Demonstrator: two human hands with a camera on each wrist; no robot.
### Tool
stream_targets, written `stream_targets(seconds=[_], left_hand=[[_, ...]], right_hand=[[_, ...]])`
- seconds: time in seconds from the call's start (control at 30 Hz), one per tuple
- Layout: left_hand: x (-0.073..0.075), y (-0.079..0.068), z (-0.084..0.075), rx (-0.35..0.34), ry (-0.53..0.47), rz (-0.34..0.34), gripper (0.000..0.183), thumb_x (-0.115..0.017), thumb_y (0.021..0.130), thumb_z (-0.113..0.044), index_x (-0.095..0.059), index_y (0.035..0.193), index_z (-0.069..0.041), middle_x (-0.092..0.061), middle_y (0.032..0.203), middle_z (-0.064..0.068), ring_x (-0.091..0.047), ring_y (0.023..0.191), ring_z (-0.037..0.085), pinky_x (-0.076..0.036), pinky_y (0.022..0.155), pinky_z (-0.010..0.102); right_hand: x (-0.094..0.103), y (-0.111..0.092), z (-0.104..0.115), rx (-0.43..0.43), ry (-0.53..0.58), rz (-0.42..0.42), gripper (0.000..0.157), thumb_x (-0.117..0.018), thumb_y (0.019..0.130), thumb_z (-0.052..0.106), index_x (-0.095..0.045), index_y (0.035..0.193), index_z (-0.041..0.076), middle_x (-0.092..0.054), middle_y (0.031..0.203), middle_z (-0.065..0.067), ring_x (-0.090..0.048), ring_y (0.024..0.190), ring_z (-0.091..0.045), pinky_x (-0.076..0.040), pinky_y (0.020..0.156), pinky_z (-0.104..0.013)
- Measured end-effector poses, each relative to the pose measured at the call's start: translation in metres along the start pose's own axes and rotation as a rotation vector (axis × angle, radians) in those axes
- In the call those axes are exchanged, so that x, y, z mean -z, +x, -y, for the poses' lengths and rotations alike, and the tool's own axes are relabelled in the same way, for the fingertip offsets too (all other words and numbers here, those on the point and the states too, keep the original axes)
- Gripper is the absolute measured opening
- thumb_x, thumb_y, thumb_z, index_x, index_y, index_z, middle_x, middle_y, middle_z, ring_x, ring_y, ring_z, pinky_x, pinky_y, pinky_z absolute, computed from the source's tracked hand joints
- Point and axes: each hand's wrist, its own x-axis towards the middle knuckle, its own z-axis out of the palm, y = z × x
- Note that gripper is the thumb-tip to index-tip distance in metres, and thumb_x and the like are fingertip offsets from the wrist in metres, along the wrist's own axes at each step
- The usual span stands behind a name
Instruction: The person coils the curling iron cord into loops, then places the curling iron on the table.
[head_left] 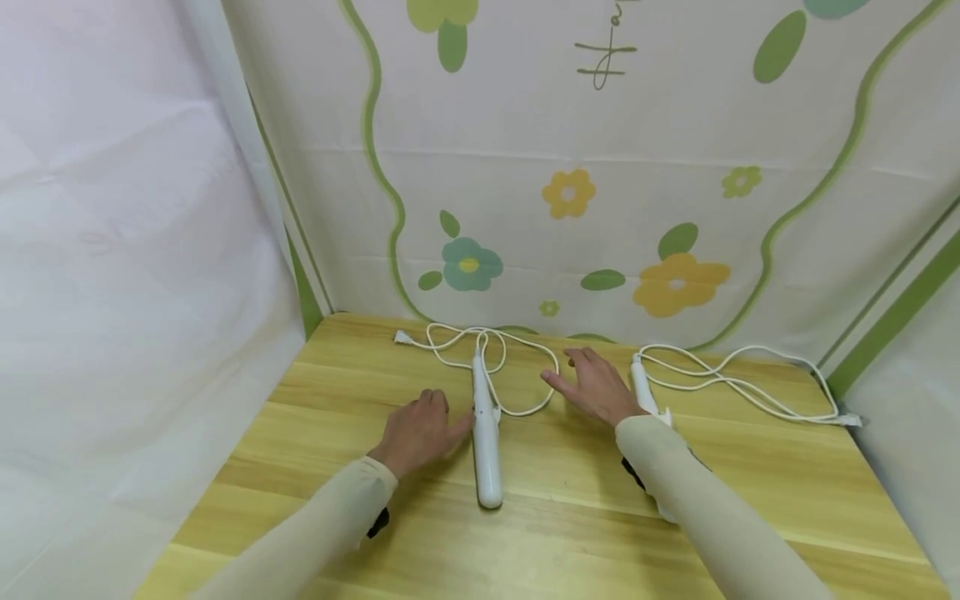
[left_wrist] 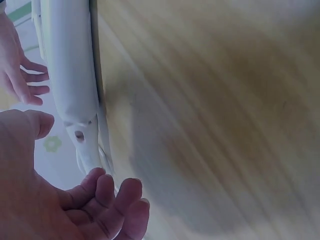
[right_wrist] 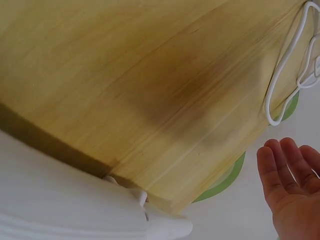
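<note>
Left hand (head_left: 420, 429) is hovering, loosely bent, empty, beside the left iron (head_left: 487, 458) lying between the hands; right hand (head_left: 596, 387) is hanging relaxed, empty. Probably stiff, light and slick, that iron's inviting a mid-body grip.

Behind the wood-grained table (head_left: 562, 537) hangs a white cloth (head_left: 510, 108) printed with colourful flowers (head_left: 681, 283) and a wavy green border (head_left: 864, 96), plain white fabric (head_left: 112, 250) at left.
</note>
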Motion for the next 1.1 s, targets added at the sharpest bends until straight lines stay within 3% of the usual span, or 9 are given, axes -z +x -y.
stream_targets(seconds=[0.27,0.43,0.67,1.1], left_hand=[[-0.003,-0.015,-0.008,0.045,-0.119,0.051,0.061,-0.06,0.101,-0.068,-0.064,0.106,-0.007,-0.066,0.085,0.004,-0.06,0.066,0.019,-0.049,0.058,0.037],[-0.006,-0.024,-0.019,0.018,-0.117,0.064,0.06,-0.06,0.101,-0.07,-0.061,0.098,-0.01,-0.061,0.075,0.001,-0.056,0.061,0.018,-0.044,0.054,0.036],[-0.014,-0.032,-0.029,0.022,-0.103,0.084,0.061,-0.059,0.101,-0.073,-0.056,0.09,-0.013,-0.057,0.071,0.0,-0.052,0.059,0.018,-0.04,0.053,0.034],[-0.03,-0.038,-0.036,0.055,-0.169,0.128,0.071,-0.065,0.095,-0.077,-0.06,0.097,-0.007,-0.056,0.072,0.004,-0.052,0.061,0.019,-0.039,0.052,0.035]], right_hand=[[-0.003,-0.002,0.001,-0.019,0.03,0.003,0.083,-0.058,0.106,0.066,-0.054,0.154,-0.001,-0.067,0.138,-0.023,-0.067,0.124,-0.041,-0.053,0.106,-0.061],[-0.004,-0.003,0.002,-0.029,0.042,0.002,0.081,-0.059,0.106,0.066,-0.055,0.152,0.0,-0.069,0.131,-0.021,-0.068,0.119,-0.039,-0.054,0.103,-0.06],[-0.008,-0.001,0.005,-0.023,0.044,-0.009,0.064,-0.064,0.105,0.06,-0.065,0.134,0.002,-0.071,0.115,-0.013,-0.068,0.105,-0.03,-0.055,0.097,-0.054],[-0.023,-0.006,0.012,-0.039,0.074,0.022,0.055,-0.07,0.104,0.054,-0.067,0.124,0.003,-0.07,0.101,-0.007,-0.065,0.09,-0.023,-0.056,0.087,-0.048]])
